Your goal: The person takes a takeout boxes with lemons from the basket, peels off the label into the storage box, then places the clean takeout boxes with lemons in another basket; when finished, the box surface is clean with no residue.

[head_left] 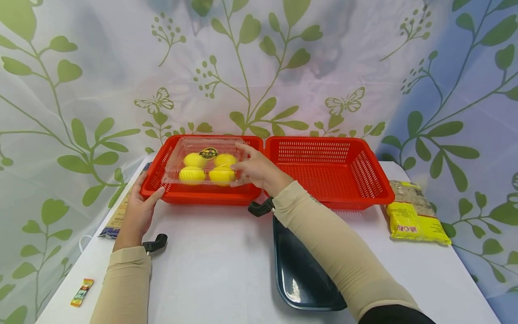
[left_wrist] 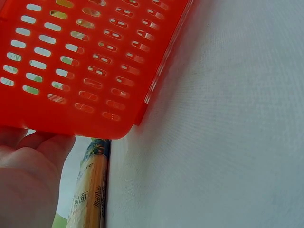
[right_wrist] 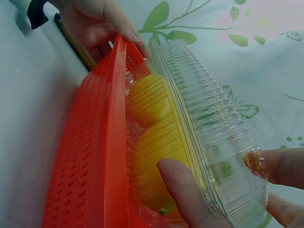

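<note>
My right hand (head_left: 263,168) holds a clear plastic clamshell box (head_left: 207,163) by its right end, thumb on one side and fingers on the other. Several yellow fruits (right_wrist: 159,154) and a dark round label show through the plastic. The box is tilted within the left red basket (head_left: 210,197), overlapping its rim; whether it touches the bottom is hidden. At the basket's left side, my left hand (head_left: 139,204) grips the rim, its thumb over the edge and its fingers on the outside.
A second red basket (head_left: 319,155) stands alongside on the right. In front of it lies a dark tray (head_left: 305,272), partly under my right arm. A yellow packet (head_left: 414,216) is at far right, a noodle packet (head_left: 119,218) at left, and a small sachet (head_left: 82,292) at front left.
</note>
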`<state>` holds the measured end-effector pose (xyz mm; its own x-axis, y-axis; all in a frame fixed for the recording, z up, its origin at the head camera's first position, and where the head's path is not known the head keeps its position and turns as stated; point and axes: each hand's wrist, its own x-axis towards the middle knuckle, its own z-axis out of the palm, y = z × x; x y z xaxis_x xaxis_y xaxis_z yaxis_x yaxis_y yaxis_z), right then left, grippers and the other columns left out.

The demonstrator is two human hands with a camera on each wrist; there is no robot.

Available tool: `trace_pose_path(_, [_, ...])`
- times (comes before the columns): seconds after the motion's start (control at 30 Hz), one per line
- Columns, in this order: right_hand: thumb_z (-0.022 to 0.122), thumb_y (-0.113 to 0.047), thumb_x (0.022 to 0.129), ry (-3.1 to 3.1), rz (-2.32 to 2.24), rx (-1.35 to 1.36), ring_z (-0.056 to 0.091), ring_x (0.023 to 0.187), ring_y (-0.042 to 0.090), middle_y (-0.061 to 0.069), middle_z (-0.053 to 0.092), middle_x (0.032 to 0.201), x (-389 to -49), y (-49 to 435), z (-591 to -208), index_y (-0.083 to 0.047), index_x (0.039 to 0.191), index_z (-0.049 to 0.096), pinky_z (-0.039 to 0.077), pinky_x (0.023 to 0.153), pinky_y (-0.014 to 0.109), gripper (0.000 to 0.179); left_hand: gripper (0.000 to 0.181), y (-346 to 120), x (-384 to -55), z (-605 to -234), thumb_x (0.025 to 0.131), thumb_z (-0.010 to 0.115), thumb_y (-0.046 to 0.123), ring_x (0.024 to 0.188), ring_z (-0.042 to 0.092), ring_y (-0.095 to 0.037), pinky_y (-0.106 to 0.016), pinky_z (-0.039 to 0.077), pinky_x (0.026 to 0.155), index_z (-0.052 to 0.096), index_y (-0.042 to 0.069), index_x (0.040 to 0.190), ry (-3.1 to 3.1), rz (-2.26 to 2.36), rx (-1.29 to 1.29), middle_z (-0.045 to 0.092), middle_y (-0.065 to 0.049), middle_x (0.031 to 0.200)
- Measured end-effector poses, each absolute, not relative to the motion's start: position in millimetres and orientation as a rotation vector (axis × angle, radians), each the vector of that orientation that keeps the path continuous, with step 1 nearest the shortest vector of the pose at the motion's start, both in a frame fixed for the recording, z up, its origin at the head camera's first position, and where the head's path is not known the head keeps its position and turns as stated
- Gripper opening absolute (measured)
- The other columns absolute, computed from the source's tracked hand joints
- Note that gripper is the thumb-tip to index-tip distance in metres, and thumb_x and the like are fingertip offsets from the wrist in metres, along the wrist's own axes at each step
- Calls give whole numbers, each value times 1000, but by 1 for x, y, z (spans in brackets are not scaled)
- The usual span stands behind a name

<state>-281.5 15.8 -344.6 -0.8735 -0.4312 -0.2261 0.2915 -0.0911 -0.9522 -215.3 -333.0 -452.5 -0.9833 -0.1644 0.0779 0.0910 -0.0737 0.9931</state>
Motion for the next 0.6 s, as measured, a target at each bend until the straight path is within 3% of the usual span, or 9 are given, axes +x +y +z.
trace_pose_path(0.13, [64,5,102,1701,-2014,-149,42,47,22,14,11,172,-278,18,-342,-32,165,35,61,82,55,79,92,-334,-217,-454,101,75,21,151,29,-27,-29,39,111,13,24,170,-1987,-2203,68,20,-11,171])
trace_pose_path(0.27, [65,4,101,1684,-2016,-156,47,54,23,18,24,165,-272,19,-339,-32,165,35,62,80,55,79,96,-333,-215,-452,99,77,29,154,26,-27,-33,36,113,13,28,170,-2031,-2177,120,18,-8,172])
trace_pose_path(0.4, [66,3,101,1671,-2014,-158,66,77,32,22,39,152,-266,20,-335,-33,164,36,62,80,56,79,98,-334,-213,-450,97,78,35,155,23,-28,-36,34,115,14,31,170,-2067,-2150,156,17,-5,173])
trace_pose_path(0.5, [65,3,102,1672,-2012,-155,68,91,39,23,45,146,-262,22,-332,-33,165,35,62,80,55,78,97,-334,-214,-451,97,78,34,155,23,-28,-37,33,115,14,32,170,-2068,-2149,153,17,-5,173])
trace_pose_path(0.6, [65,2,102,1671,-2012,-155,68,92,39,23,45,146,-258,25,-327,-33,165,35,61,82,56,78,97,-335,-215,-452,97,78,34,155,23,-28,-37,33,115,15,32,170,-2062,-2155,154,17,-5,172])
